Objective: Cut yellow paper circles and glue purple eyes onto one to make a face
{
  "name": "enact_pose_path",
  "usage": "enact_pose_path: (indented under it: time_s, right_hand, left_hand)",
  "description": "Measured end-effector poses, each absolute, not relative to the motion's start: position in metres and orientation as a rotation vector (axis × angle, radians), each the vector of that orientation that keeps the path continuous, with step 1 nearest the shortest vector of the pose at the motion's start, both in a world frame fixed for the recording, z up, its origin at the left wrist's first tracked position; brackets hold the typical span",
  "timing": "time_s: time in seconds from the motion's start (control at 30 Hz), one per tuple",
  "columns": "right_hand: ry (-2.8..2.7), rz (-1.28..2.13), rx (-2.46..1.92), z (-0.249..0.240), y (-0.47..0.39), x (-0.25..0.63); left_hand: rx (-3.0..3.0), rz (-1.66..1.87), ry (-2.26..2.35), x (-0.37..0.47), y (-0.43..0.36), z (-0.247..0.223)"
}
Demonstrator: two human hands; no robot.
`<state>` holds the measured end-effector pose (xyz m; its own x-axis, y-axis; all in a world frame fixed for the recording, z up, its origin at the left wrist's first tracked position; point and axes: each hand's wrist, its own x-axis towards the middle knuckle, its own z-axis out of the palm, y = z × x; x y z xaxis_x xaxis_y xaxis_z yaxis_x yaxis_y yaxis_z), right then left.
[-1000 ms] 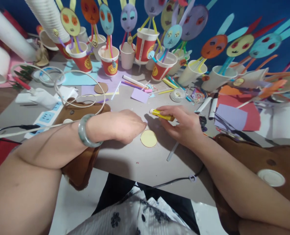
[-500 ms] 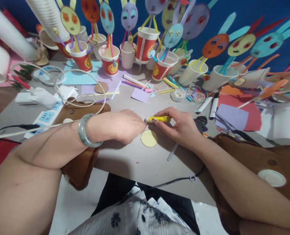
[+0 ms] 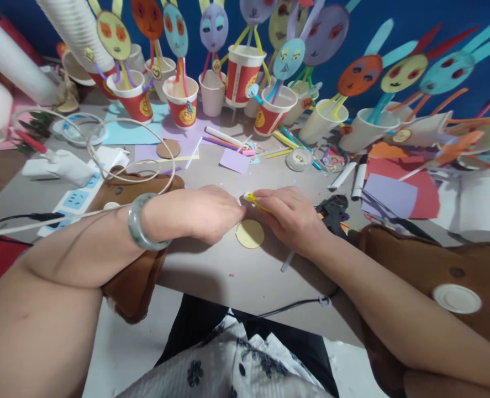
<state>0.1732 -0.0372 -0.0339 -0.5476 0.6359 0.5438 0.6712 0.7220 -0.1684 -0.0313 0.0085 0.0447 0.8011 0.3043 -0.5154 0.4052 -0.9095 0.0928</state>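
Note:
My right hand (image 3: 296, 215) is closed round a small yellow tube with a whitish tip (image 3: 250, 197); most of its body is hidden by my fingers. The tip points left, beside the fingertips of my left hand (image 3: 215, 215). That hand is closed, knuckles up, thumb and finger pinched together; whatever they hold, if anything, does not show. A pale yellow paper disc (image 3: 249, 234) lies flat on the table just below, between both hands. A thin pale stick (image 3: 287, 261) lies partly under my right hand.
Paper cups (image 3: 179, 99) with long-eared paper figures line the back. A purple paper piece (image 3: 234, 161), straws and a small clear dish (image 3: 299, 160) lie ahead. A black tool (image 3: 333, 213) sits right of my right hand. White cable (image 3: 95, 157) loops over a power strip (image 3: 75, 199) at left.
My right hand has turned palm-down over the yellow tube, hiding more of it. The tube's tip has tilted up. My left hand stays nearly still.

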Motion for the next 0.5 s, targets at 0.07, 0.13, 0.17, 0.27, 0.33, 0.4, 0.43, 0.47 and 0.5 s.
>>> enact_pose_path:
  time_s: [0.07,0.13,0.17,0.27,0.33,0.4,0.43,0.47,0.5]
  right_hand:
    - [-2.274,-0.117,-1.015,-0.035,-0.036,0.175]
    - [-2.206,-0.077,-1.083,-0.034,-0.035,0.178]
    - [-2.177,-0.029,-1.118,-0.033,-0.034,0.180]
    - [-2.126,0.166,-1.190,-0.028,-0.034,0.182]
    - [-2.136,0.270,-1.216,-0.025,-0.035,0.181]
    - [-2.168,0.317,-1.227,-0.024,-0.036,0.180]
    - [-2.190,0.319,-1.225,-0.025,-0.037,0.179]
    - [-2.212,0.308,-1.218,-0.026,-0.037,0.178]
    - [-2.232,0.287,-1.209,-0.027,-0.037,0.178]
  left_hand:
    - [2.811,-0.702,0.534,-0.034,0.009,0.042]
    - [2.826,-0.648,0.506,-0.036,0.010,0.039]
    - [2.832,-0.628,0.497,-0.038,0.010,0.038]
    - [2.827,-0.623,0.497,-0.039,0.010,0.038]
    - [2.814,-0.650,0.501,-0.038,0.010,0.039]
    - [2.801,-0.683,0.503,-0.036,0.010,0.042]
    - [2.797,-0.700,0.507,-0.035,0.010,0.043]
    - [2.793,-0.713,0.514,-0.034,0.010,0.044]
    - [2.788,-0.729,0.523,-0.033,0.009,0.044]
